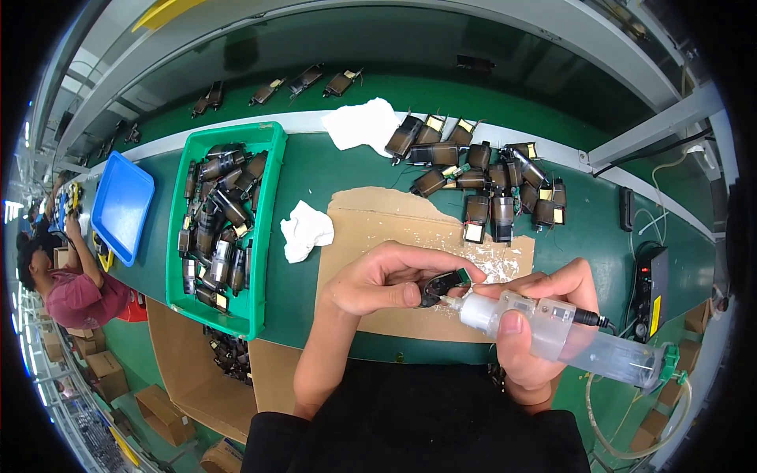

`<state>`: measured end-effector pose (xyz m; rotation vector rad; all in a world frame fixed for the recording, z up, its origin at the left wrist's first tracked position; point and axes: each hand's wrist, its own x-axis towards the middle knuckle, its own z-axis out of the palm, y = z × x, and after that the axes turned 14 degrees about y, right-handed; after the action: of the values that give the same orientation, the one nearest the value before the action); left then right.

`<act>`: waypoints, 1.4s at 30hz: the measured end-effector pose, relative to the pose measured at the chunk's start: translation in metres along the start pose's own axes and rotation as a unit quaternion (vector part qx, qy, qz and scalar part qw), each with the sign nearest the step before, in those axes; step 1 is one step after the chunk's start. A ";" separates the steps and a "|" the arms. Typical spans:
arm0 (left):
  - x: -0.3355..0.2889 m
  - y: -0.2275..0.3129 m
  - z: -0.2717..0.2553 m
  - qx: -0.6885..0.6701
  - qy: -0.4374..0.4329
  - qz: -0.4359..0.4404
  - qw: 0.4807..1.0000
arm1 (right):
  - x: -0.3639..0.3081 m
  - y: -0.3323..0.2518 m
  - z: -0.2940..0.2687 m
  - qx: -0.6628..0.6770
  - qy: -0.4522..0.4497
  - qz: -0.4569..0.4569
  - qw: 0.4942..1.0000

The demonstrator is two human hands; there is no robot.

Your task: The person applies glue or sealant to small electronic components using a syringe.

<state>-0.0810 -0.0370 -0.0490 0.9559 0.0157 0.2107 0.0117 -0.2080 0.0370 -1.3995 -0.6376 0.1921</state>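
My left hand (371, 280) is closed on a small dark translucent device housing (447, 284) with a green edge, pinched between thumb and fingers. My right hand (527, 369) grips a translucent dispensing syringe (598, 344) with a green end cap. The syringe's narrow tip points left, at the lower right side of the housing; I cannot tell whether they touch. Both hands are over a piece of brown cardboard (355, 244), marked with white spots. Beyond them, several similar dark housings (502, 214) with wires lie in a cluster.
A green tray (274, 181) full of dark housings stands to the left, near a blue tray (124, 201). White wipes (307, 231) lie between tray and cardboard. A black control box (650, 290) stands at right. A co-worker (79, 292) sits far left. Cartons (164, 410) stand below.
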 end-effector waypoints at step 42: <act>-0.060 0.059 -0.019 0.447 0.293 0.066 0.843 | -0.015 0.053 -0.027 -0.058 0.031 -0.020 0.998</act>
<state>-0.1516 0.0000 -0.0165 1.7960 0.6672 0.6555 0.0257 -0.2283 -0.0194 -1.4969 -0.6332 0.0794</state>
